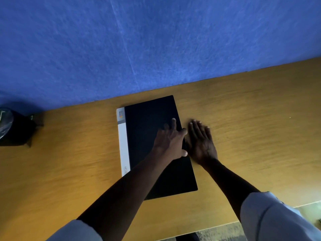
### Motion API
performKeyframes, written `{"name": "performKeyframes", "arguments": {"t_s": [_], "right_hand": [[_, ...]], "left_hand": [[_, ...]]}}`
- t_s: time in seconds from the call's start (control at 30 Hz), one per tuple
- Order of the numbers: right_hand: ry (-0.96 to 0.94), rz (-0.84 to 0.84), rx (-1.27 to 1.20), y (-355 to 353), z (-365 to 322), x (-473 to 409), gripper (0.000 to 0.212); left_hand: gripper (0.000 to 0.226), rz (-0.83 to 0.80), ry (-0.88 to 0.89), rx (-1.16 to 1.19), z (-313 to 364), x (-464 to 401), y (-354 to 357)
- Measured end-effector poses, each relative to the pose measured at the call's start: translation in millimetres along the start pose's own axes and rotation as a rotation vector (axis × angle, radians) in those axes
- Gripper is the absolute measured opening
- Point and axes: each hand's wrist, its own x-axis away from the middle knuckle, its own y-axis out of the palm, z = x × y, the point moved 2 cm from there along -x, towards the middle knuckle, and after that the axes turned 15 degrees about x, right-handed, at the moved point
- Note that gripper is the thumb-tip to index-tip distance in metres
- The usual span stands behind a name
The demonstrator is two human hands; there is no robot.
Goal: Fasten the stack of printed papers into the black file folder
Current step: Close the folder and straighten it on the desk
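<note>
While closed, matte black folder (pixel 152 136) on grainy wooden desk (pixel 243 110), left hand (pixel 171 142) and right hand (pixel 201 141) flat, fingers spread.

The file folder (pixel 152 136) lies closed on the desk (pixel 243 119), near its far edge against the wall (pixel 156 40). The left hand (pixel 171 141) rests on the folder's right part; the right hand (pixel 201 143) lies flat on the desk just beside it. A bag (pixel 13 129) sits far left.

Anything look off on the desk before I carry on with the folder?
Nothing looks damaged or spilled. The black file folder lies closed, slightly skewed to the wooden table edge. No printed papers are visible, which is the odd part.
</note>
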Motion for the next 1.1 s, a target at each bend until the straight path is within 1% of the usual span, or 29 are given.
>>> {"name": "performKeyframes", "arguments": {"t_s": [0.3,0.47,0.67,0.93,1.1], "right_hand": [[0.01,-0.003,-0.001,-7,-3,0,0.071],[0.01,-0.007,0.02,-5,-2,0,0.068],[0.011,-0.005,0.012,-5,-2,1,0.066],[0.021,-0.02,0.0,-5,-1,1,0.066],[0.019,-0.031,0.01,-6,0,1,0.066]], "left_hand": [[0.073,-0.032,-0.022,-0.057,0,-11,13],[0.072,-0.043,-0.026,-0.042,-3,-13,25],[0.072,0.027,0.008,0.032,-13,-10,38],[0.081,0.093,0.011,0.225,-30,-4,58],[0.081,0.166,0.04,0.311,-42,8,68]]}}
